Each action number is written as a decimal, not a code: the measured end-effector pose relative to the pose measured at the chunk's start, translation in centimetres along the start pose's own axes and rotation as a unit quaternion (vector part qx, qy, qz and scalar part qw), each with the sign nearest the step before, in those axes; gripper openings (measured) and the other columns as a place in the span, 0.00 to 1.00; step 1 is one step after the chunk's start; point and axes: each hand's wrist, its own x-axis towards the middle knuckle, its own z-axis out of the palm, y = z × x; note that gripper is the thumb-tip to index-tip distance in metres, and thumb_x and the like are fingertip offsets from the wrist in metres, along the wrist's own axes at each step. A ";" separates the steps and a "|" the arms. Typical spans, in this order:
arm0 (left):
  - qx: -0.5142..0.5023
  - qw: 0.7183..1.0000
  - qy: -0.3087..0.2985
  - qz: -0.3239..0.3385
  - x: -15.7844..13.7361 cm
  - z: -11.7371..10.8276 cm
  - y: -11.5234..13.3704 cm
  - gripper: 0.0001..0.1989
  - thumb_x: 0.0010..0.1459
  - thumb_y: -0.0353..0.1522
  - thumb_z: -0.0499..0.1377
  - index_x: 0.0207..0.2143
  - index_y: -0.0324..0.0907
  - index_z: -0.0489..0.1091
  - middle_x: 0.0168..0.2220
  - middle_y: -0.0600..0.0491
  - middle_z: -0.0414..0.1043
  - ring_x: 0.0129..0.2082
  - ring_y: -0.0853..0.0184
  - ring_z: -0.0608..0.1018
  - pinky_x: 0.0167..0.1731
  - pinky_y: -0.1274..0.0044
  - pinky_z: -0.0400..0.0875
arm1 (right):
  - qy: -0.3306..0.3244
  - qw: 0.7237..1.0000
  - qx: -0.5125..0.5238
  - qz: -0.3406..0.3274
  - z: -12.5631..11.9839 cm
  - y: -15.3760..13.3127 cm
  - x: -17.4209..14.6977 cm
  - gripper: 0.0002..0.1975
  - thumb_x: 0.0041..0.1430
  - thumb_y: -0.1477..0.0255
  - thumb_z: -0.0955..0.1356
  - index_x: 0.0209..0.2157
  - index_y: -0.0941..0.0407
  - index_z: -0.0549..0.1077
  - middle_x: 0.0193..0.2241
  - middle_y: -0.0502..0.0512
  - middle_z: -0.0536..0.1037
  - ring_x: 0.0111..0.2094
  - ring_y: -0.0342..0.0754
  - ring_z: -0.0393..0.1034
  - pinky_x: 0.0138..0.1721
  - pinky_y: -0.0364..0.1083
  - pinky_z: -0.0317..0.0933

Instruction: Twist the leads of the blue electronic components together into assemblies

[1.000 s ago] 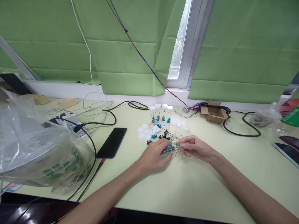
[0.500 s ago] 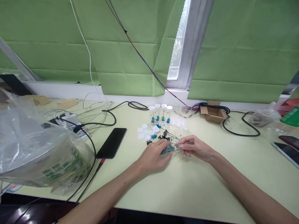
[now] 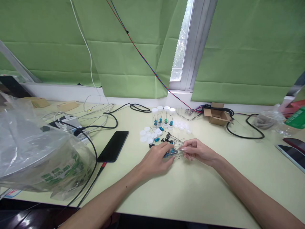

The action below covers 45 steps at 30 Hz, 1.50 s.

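My left hand [image 3: 156, 160] is curled around a clear tube [image 3: 170, 154] that lies low over the table, with blue pieces showing in or behind it. At the tube's right end, the fingertips of my right hand [image 3: 195, 150] pinch a thin shiny rod [image 3: 180, 149]; its far end is hard to make out. Just beyond both hands lie loose black pieces [image 3: 167, 136] and blue pieces [image 3: 156, 139] with thin metal rods. White caps [image 3: 143, 139] are grouped to the left of them. Several upright clear tubes [image 3: 166, 118] with white lids stand behind, holding blue or green pieces on rods.
A black phone [image 3: 113, 146] with a cable lies left of my hands. A large clear plastic bag [image 3: 45, 152] takes up the left side. Small translucent caps [image 3: 182, 125], an open cardboard box [image 3: 217, 116] and a black cable [image 3: 247, 137] sit toward the back right. More phones [image 3: 292, 157] lie at far right.
Both hands keep nearly the same place and grip. The view has shifted very slightly; the tubes and loose parts stay where they were.
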 end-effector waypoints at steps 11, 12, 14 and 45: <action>0.018 0.999 -0.026 -0.015 -0.1 -0.1 0.0 0.13 0.58 0.31 0.56 0.47 0.42 0.69 0.38 0.51 0.72 0.32 0.66 0.74 0.33 0.74 0.68 | 0.013 0.999 -0.039 0.006 0.1 -0.1 0.0 0.14 0.51 0.64 0.76 0.28 0.61 0.76 0.21 0.52 0.77 0.18 0.37 0.64 0.19 0.38 0.54; 0.018 0.999 -0.027 -0.015 -0.1 -0.1 0.0 0.13 0.58 0.31 0.56 0.46 0.42 0.69 0.38 0.51 0.72 0.32 0.66 0.74 0.33 0.74 0.68 | 0.013 0.999 -0.044 0.005 0.1 -0.1 0.0 0.14 0.51 0.64 0.76 0.28 0.61 0.76 0.21 0.52 0.77 0.18 0.37 0.64 0.19 0.38 0.54; 0.020 0.999 -0.030 -0.014 -0.1 -0.1 -0.1 0.13 0.58 0.31 0.56 0.46 0.43 0.69 0.38 0.51 0.72 0.32 0.66 0.74 0.32 0.74 0.67 | 0.014 0.998 -0.053 0.005 0.2 -0.1 0.0 0.14 0.51 0.63 0.76 0.27 0.61 0.76 0.21 0.52 0.77 0.19 0.37 0.64 0.19 0.38 0.54; -0.051 0.996 0.045 -0.055 0.2 0.2 0.0 0.11 0.59 0.34 0.58 0.44 0.43 0.70 0.35 0.52 0.73 0.33 0.65 0.74 0.34 0.73 0.68 | 0.034 0.999 -0.008 -0.032 0.6 0.2 0.2 0.18 0.56 0.57 0.72 0.30 0.60 0.76 0.21 0.50 0.73 0.18 0.37 0.61 0.19 0.39 0.54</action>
